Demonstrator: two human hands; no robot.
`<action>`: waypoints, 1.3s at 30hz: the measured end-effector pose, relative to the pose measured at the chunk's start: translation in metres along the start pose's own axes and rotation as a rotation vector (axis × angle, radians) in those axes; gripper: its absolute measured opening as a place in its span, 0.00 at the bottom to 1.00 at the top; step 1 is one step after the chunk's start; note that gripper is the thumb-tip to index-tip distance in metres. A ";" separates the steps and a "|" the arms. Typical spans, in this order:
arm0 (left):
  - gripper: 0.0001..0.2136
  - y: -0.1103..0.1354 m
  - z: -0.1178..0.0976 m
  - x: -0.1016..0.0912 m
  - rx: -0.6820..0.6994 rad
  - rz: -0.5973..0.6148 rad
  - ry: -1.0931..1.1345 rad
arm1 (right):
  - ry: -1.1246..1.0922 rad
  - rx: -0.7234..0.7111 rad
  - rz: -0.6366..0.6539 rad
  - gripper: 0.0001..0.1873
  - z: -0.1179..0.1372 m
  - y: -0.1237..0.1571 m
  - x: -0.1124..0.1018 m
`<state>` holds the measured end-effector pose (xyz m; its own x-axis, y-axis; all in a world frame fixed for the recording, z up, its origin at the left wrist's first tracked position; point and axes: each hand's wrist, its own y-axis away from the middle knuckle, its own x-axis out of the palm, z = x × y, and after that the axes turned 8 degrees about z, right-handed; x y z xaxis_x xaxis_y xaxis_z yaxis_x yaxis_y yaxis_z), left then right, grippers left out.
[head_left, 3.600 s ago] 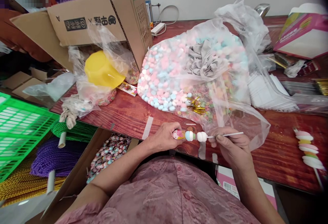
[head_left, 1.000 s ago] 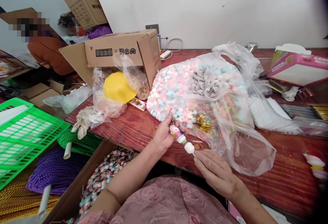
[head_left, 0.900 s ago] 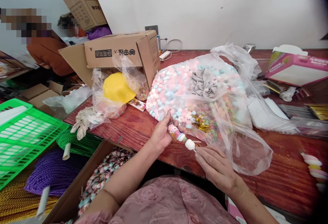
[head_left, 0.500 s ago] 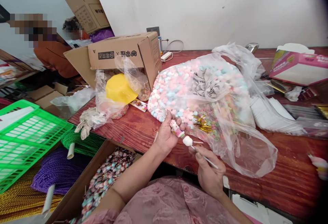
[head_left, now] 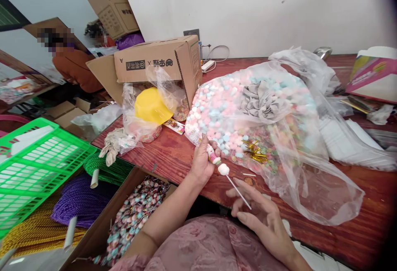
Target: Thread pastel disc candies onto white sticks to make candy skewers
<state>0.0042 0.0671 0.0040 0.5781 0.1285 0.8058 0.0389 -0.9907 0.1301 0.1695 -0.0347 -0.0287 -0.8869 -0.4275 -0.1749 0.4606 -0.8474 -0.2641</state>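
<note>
My left hand [head_left: 201, 164] is closed around the upper part of a marshmallow skewer [head_left: 223, 169]. Pink and white pieces show between the fingers, with a round white marshmallow below them. From it the bare white stick [head_left: 238, 192] points down to the right. Beside the stick's lower end, my right hand [head_left: 263, 221] has its fingers apart and holds nothing; the fingertips are a little blurred. Behind both hands lies a large clear bag of pink, white and blue marshmallows [head_left: 214, 109]. Gold tinsel [head_left: 256, 152] rests on the bag's near side.
A cardboard box [head_left: 149, 60] on its side and a yellow bowl [head_left: 153, 106] stand at the table's left. Below the table edge is a carton of finished-looking skewers [head_left: 136, 217]. A green basket [head_left: 62, 151] sits at far left. A co-worker's orange sleeve [head_left: 76, 70] shows behind.
My right hand has let go of the stick, opened, and drawn away down and to the right. My left hand keeps its hold. The view has turned slightly left.
</note>
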 end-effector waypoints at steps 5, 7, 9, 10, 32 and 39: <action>0.22 0.006 0.001 -0.002 0.034 0.072 -0.034 | 0.289 -0.010 -0.239 0.09 -0.016 0.002 0.003; 0.22 0.010 0.003 -0.002 0.020 0.121 -0.034 | 0.428 -0.046 -0.273 0.05 -0.023 -0.003 0.001; 0.22 0.014 0.004 -0.004 0.004 0.155 -0.054 | 0.474 -0.036 -0.231 0.07 -0.028 -0.007 0.000; 0.23 0.015 0.006 -0.006 -0.005 0.172 -0.076 | 0.442 0.000 -0.177 0.09 -0.029 -0.008 0.000; 0.18 -0.013 -0.016 -0.031 -0.219 0.221 -0.024 | -0.137 0.404 -0.010 0.18 -0.029 -0.010 0.004; 0.22 -0.015 -0.007 -0.027 -0.173 -0.021 -0.079 | 0.962 -0.209 -0.226 0.12 -0.039 -0.004 0.001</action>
<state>-0.0176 0.0785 -0.0158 0.6409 0.1381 0.7551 -0.0856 -0.9647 0.2491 0.1684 -0.0191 -0.0644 -0.5917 0.2499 -0.7665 0.3638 -0.7657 -0.5304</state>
